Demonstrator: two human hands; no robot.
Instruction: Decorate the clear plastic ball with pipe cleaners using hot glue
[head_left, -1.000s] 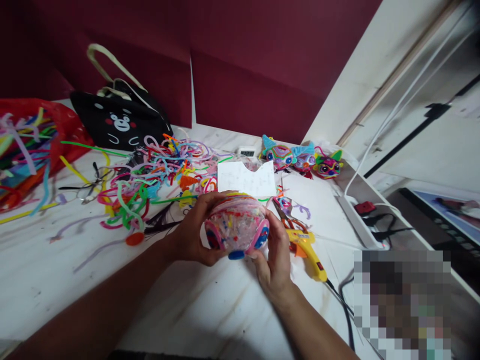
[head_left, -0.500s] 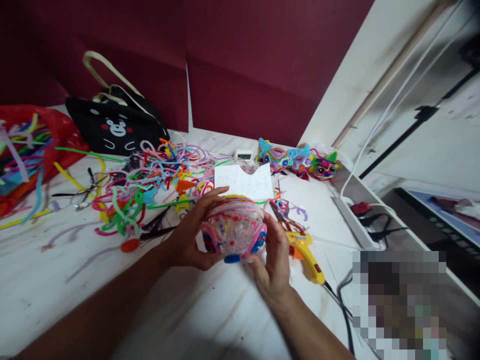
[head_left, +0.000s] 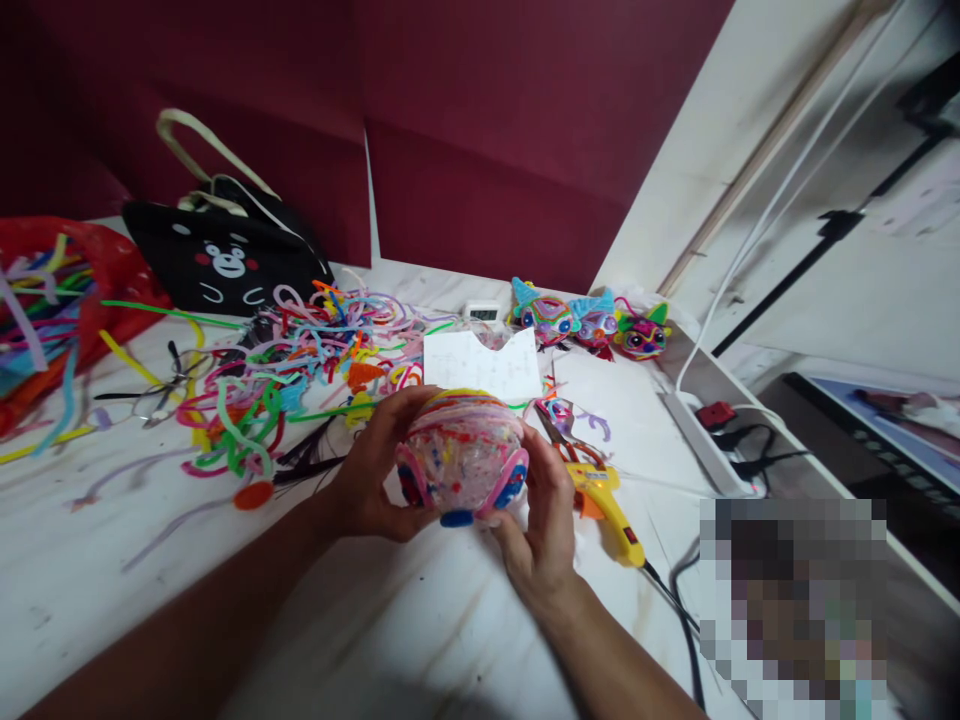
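While both hands cradle it, the pipe-cleaner head (head_left: 461, 455) hangs just above the table (head_left: 420, 620), centred in view, with its pink ear loops and blue nose turned toward the camera. This orientation appears to expose the face side for inspection.

The left hand (head_left: 371, 480) wraps the left flank. Its fingers lie close together and curl over the far top, and the thumb supports the lower edge. The right hand (head_left: 544, 520) presses its fingers together against the right ear loop, thumb at the underside. Opposed grips of this kind keep a round, springy form from rolling or deforming.

The glue gun (head_left: 611, 500) lies on the table just beside the right hand, its cord trailing toward the power strip (head_left: 697, 440) – presumably parked within easy reach. A white card (head_left: 484, 362) rests directly behind the piece. The loose pipe cleaners (head_left: 300, 360) are heaped to the left of it, near the left hand.

Farther back, three finished figures (head_left: 592, 325) stand in a row against the wall, well apart from the work zone. A black bag (head_left: 225, 265) and a red bag (head_left: 45, 290) of further stems occupy the far left.
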